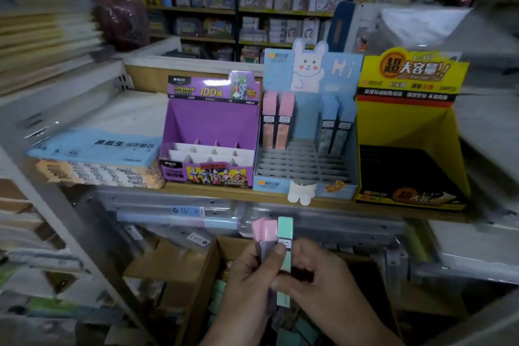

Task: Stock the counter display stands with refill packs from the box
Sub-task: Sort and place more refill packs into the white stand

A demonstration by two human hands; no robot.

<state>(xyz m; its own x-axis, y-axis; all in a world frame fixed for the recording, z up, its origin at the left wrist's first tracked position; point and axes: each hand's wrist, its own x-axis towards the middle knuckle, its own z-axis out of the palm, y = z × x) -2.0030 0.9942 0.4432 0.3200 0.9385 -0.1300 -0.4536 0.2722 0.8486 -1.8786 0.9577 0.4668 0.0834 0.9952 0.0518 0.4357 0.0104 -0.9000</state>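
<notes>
Below the counter edge, my left hand (247,284) grips pink refill packs (264,229) upright. My right hand (317,275) pinches a mint-green refill pack (285,233) beside them. Both hands hover over an open cardboard box (207,270) holding more green packs. On the counter stands a blue bunny display stand (306,166) with two pink packs (276,121) at its back left and blue packs (335,126) at its back right; its front slots hold nothing. A purple display stand (210,123) sits to its left with bare white dividers.
A yellow display stand (410,126) with a dark interior stands at the right of the counter. A blue and orange stack of paper packs (98,160) lies at the left. Shelves of boxed goods (252,8) fill the background. White metal racks flank both sides.
</notes>
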